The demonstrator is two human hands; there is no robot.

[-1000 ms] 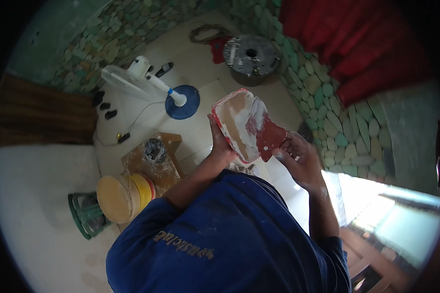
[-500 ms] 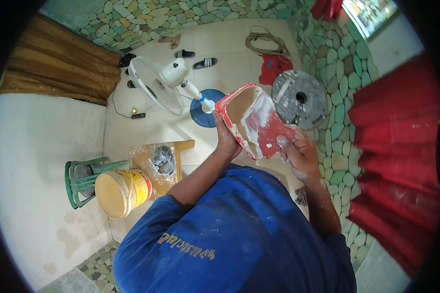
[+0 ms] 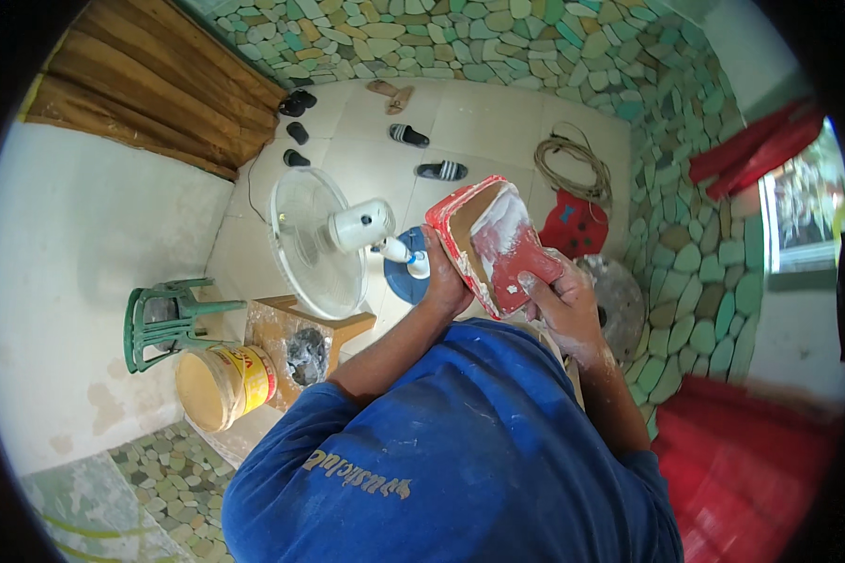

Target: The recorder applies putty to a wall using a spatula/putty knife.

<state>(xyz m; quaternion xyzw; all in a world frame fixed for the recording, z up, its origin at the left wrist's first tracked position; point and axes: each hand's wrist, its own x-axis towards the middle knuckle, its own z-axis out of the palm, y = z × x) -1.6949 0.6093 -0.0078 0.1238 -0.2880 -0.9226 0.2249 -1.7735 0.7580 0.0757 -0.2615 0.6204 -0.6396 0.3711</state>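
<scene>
My left hand point(image 3: 448, 279) holds a shallow red container point(image 3: 438, 214) from its left side, in front of my chest. White paste crusts its rim, and its inside looks brown. In my right hand point(image 3: 570, 308), with the thumb on top, is a red putty spreader point(image 3: 516, 267). The spreader's wide blade lies over the container's opening, with white paste point(image 3: 504, 218) spread on its far part. Where the blade touches the container inside is hidden. White smears mark my right fingers and wrist.
A white pedestal fan point(image 3: 321, 244) stands ahead to the left. Left of me are a wooden stool point(image 3: 274, 324), a bucket point(image 3: 207, 389) and a green plastic chair point(image 3: 150, 328). A grey disc point(image 3: 620, 305), coiled rope point(image 3: 577, 169) and slippers point(image 3: 441, 171) lie on the floor.
The view has turned, so the fan, disc and window sit elsewhere in the picture. Both hands keep their holds; the spreader has shifted slightly closer over the container.
</scene>
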